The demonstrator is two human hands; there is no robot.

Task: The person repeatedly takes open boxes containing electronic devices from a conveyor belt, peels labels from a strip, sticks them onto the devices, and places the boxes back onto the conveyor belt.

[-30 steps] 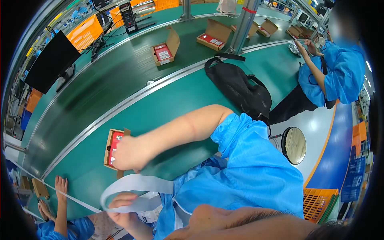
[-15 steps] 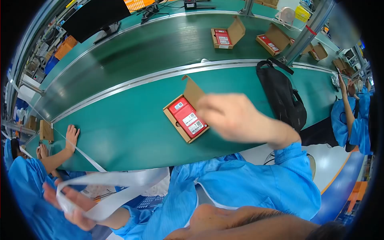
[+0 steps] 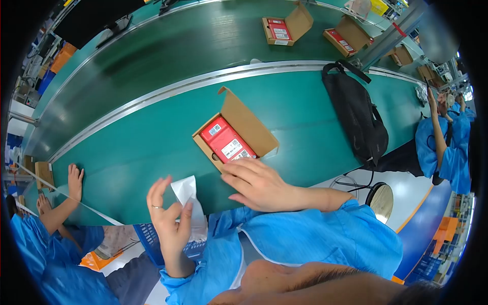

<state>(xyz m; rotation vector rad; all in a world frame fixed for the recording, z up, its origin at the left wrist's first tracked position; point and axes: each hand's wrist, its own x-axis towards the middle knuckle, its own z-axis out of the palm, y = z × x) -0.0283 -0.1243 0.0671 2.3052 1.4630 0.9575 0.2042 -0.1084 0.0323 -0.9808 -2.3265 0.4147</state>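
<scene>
My left hand (image 3: 169, 216), a ring on one finger, is at the table's front edge with a white strip of film or paper (image 3: 185, 189) at its thumb and curled fingers. The strip hangs down past the thumb; the exact grip is partly hidden. My right hand (image 3: 260, 184) lies palm down with its fingers stretched out over the near end of an open cardboard box (image 3: 207, 150). Inside the box is a red pack (image 3: 221, 136) with white printed labels. The box's lid (image 3: 247, 124) stands open on the right; my fingers cover the box's near corner.
A black bag (image 3: 356, 114) lies to the right on the green table (image 3: 132, 168). Beyond the metal rail stand more open boxes (image 3: 278, 41) with red packs. Left, a co-worker's hand (image 3: 75, 180) rests on the table; another person (image 3: 442, 142) is at far right.
My left hand has moved right and up with the white strip, towards the box. My right hand has come down from above onto the box's near end. The lid now leans wider open.
</scene>
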